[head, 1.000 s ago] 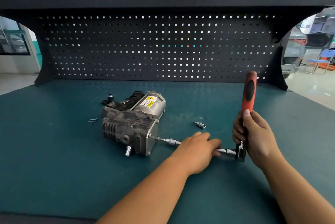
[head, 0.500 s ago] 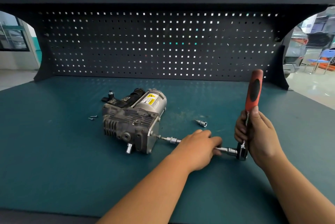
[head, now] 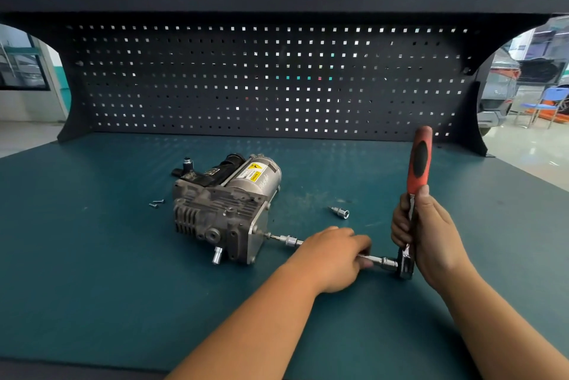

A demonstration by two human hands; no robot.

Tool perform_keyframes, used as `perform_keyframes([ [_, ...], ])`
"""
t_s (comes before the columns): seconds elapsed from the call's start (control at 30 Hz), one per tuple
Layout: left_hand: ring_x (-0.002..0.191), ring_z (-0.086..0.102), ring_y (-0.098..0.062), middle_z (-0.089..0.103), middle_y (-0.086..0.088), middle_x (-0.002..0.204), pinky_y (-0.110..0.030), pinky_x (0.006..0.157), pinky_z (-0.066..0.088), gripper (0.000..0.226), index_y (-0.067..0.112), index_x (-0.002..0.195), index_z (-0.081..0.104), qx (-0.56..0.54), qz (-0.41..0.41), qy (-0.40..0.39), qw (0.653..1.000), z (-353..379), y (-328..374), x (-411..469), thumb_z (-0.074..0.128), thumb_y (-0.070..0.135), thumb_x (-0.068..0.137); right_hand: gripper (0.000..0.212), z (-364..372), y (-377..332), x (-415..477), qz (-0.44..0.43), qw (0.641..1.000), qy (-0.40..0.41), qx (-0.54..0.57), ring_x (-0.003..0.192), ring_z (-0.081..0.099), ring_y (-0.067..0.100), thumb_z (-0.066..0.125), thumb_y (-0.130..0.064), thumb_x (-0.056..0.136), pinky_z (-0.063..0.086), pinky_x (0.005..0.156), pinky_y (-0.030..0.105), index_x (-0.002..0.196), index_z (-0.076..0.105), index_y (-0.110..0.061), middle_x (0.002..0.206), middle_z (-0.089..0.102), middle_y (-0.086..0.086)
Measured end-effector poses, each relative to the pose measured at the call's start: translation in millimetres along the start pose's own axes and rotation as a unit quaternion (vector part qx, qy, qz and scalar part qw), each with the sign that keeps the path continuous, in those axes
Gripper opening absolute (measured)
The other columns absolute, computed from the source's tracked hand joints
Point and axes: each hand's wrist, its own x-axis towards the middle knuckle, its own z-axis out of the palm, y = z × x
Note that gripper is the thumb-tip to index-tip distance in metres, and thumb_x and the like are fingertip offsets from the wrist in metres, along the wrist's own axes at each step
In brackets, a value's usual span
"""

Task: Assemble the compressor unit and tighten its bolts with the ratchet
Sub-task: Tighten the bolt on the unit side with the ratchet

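The grey compressor unit (head: 226, 210) lies on the teal bench, its flat end plate facing right. A long extension bar (head: 288, 239) runs from a bolt on that plate to the ratchet head (head: 405, 265). My left hand (head: 331, 256) grips the middle of the bar, hiding that stretch. My right hand (head: 426, 235) grips the ratchet's metal shank just below its red and black handle (head: 419, 161), which stands nearly upright.
A loose socket (head: 340, 212) lies on the bench between the compressor and the ratchet. Two small screws (head: 156, 203) lie left of the compressor. A black pegboard (head: 264, 81) closes off the back of the bench.
The ratchet handle swung slightly right and back to near upright. Both hands keep their grip; the compressor has not moved.
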Motion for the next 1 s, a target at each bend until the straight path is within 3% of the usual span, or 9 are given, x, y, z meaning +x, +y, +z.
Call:
perform_keyframes([
  [0.17, 0.107, 0.043, -0.026, 0.055, -0.006, 0.107, -0.034, 0.077, 0.031, 0.024, 0.019, 0.107, 0.051, 0.019, -0.001, -0.005, 1.0, 0, 1, 1, 0.044, 0.039, 0.097, 0.051, 8, -4, -18, -0.101, 0.991, -0.018, -0.089, 0.042, 0.029, 0.011, 0.045, -0.053, 0.093, 0.028, 0.039, 0.018, 0.066, 0.036, -0.01, 0.052, 0.034, -0.003],
  [0.3, 0.097, 0.044, -0.026, 0.063, -0.007, 0.1, -0.033, 0.068, 0.029, 0.02, 0.018, 0.094, 0.052, -0.008, 0.01, 0.013, 1.0, -3, -1, 0, 0.043, 0.035, 0.098, 0.03, 5, -11, -38, -0.228, 0.951, -0.11, -0.18, 0.053, 0.033, 0.014, 0.047, -0.048, 0.085, 0.03, 0.048, 0.029, 0.066, 0.041, -0.026, 0.059, 0.037, 0.003],
  [0.4, 0.097, 0.048, -0.029, 0.063, -0.011, 0.098, -0.035, 0.07, 0.032, 0.019, 0.018, 0.094, 0.054, -0.027, 0.021, 0.015, 0.999, -6, -3, 0, 0.043, 0.033, 0.097, 0.017, -9, -19, -50, -0.346, 0.85, -0.215, -0.335, 0.063, 0.045, 0.009, 0.042, -0.048, 0.095, 0.04, 0.056, 0.026, 0.085, 0.048, -0.035, 0.073, 0.049, -0.011],
  [0.53, 0.093, 0.05, -0.03, 0.059, -0.011, 0.093, -0.035, 0.066, 0.031, 0.023, 0.02, 0.096, 0.055, -0.032, 0.011, 0.013, 0.999, -6, -3, 1, 0.043, 0.039, 0.096, 0.044, -29, -22, -60, -0.452, 0.664, -0.245, -0.543, 0.079, 0.06, 0.024, 0.031, -0.05, 0.097, 0.05, 0.068, 0.029, 0.099, 0.058, -0.015, 0.088, 0.063, 0.006],
  [0.6, 0.093, 0.051, -0.031, 0.058, -0.011, 0.092, -0.036, 0.067, 0.033, 0.023, 0.021, 0.096, 0.055, -0.041, 0.003, 0.01, 0.999, -6, -2, 1, 0.044, 0.04, 0.096, 0.048, -32, -20, -60, -0.471, 0.613, -0.23, -0.592, 0.088, 0.06, 0.023, 0.027, -0.052, 0.097, 0.05, 0.075, 0.029, 0.103, 0.059, -0.016, 0.094, 0.065, 0.007],
  [0.67, 0.094, 0.051, -0.031, 0.058, -0.011, 0.093, -0.036, 0.069, 0.034, 0.022, 0.023, 0.096, 0.056, -0.042, 0.001, 0.012, 0.999, -5, -3, 1, 0.043, 0.041, 0.096, 0.051, -33, -17, -54, -0.44, 0.644, -0.209, -0.59, 0.092, 0.057, 0.018, 0.028, -0.048, 0.099, 0.047, 0.079, 0.026, 0.101, 0.065, -0.012, 0.098, 0.065, 0.004],
  [0.77, 0.097, 0.051, -0.03, 0.058, -0.01, 0.096, -0.035, 0.07, 0.034, 0.023, 0.024, 0.099, 0.056, -0.027, 0.003, 0.012, 1.0, -2, -4, 0, 0.042, 0.041, 0.096, 0.036, -28, -11, -46, -0.265, 0.8, -0.134, -0.521, 0.083, 0.055, 0.008, 0.037, -0.041, 0.088, 0.041, 0.073, 0.015, 0.092, 0.068, -0.023, 0.095, 0.061, -0.02],
  [0.83, 0.099, 0.052, -0.029, 0.059, -0.008, 0.098, -0.035, 0.072, 0.034, 0.024, 0.023, 0.099, 0.055, -0.021, 0.005, 0.015, 1.0, -1, -4, 0, 0.041, 0.042, 0.097, 0.033, -21, -8, -38, -0.118, 0.882, -0.064, -0.452, 0.075, 0.056, 0.011, 0.032, -0.047, 0.096, 0.042, 0.071, 0.019, 0.085, 0.061, -0.036, 0.083, 0.065, -0.016],
  [1.0, 0.094, 0.054, -0.026, 0.062, -0.004, 0.095, -0.032, 0.066, 0.032, 0.037, 0.022, 0.095, 0.055, 0.006, 0.033, 0.027, 0.999, -2, -3, -2, 0.054, 0.057, 0.085, 0.038, -1, -2, -9, 0.031, 0.912, 0.073, -0.402, 0.057, 0.058, 0.016, 0.029, -0.044, 0.099, 0.036, 0.05, 0.027, 0.082, 0.053, -0.021, 0.056, 0.066, 0.001],
])
